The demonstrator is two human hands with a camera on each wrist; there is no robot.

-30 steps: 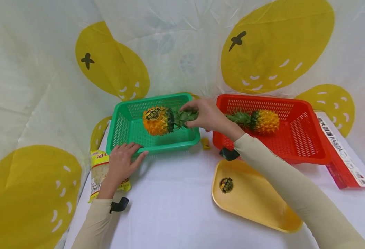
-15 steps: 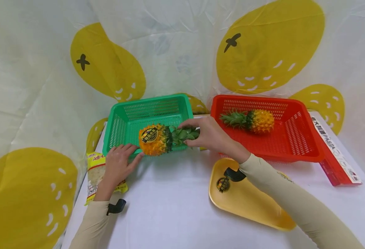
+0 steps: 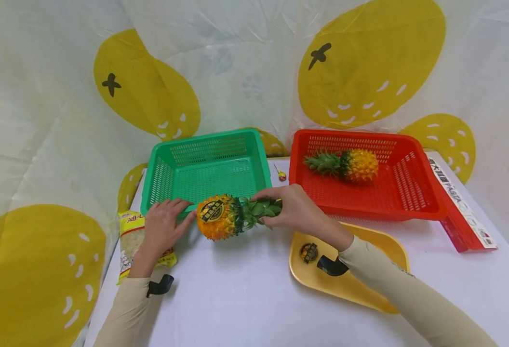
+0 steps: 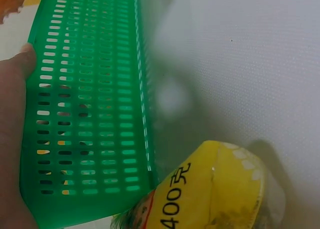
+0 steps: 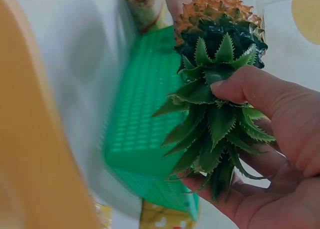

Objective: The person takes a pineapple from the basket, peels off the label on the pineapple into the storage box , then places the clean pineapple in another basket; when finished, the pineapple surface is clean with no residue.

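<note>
Pineapple [image 3: 220,217] lies crosswise between hands: right hand [image 3: 295,209] pinches its crown; left hand [image 3: 163,229] spread on green basket [image 3: 167,166] rim

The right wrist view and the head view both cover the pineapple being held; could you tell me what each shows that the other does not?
Only the right wrist view shows the thumb and fingers curled round the leafy crown. Only the head view shows the red basket with a second pineapple, the yellow tray and the left hand. Both show the held pineapple, the right hand and the green basket.
</note>
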